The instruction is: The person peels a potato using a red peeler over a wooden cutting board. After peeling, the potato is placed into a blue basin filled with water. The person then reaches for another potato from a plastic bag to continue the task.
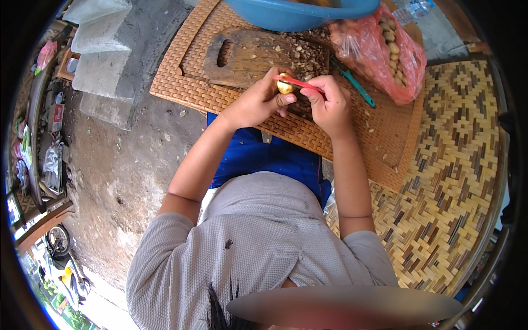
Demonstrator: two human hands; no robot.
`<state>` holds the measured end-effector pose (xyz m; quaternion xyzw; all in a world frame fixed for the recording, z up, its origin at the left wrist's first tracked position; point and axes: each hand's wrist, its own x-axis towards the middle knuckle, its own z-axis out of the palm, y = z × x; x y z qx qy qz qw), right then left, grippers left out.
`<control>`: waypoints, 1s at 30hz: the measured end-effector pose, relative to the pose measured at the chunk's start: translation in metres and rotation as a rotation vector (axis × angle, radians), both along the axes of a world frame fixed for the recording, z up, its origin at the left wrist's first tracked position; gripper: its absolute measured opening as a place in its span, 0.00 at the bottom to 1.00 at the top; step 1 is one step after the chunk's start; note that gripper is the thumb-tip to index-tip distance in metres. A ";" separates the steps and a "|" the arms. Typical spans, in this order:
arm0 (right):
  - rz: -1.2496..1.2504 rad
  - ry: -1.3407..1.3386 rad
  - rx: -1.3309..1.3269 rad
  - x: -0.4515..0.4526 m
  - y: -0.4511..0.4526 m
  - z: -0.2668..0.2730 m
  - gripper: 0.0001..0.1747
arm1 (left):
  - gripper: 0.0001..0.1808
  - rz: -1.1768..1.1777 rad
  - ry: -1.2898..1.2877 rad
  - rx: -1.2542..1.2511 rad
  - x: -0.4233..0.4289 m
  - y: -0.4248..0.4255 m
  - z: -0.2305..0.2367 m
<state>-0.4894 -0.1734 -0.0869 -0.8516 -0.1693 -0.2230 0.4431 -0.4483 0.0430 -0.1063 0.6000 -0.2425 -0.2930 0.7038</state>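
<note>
Over the near edge of a wooden cutting board, my left hand [262, 101] holds a small, yellow, partly peeled potato [285, 86]. My right hand [330, 103] grips a red-handled peeler [299, 82], its front end lying across the potato. The cutting board [243, 57] is strewn with brown peelings [305, 55], mostly towards its right side. To the right of my right hand, a tool with a green handle [359, 88] lies on the woven tabletop. Beyond it sits a red plastic bag [367, 49], open and showing several unpeeled potatoes [392, 47].
A large blue basin [288, 18] stands behind the board on the woven rattan-style table [181, 86]. A plastic water bottle [412, 11] lies at the far right. Patterned bamboo matting [445, 185] covers the surface on the right. Concrete steps [103, 62] rise on the left.
</note>
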 end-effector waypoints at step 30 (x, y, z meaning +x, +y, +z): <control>0.083 0.022 -0.027 -0.004 -0.004 0.005 0.14 | 0.26 0.045 -0.032 0.096 -0.003 0.000 0.010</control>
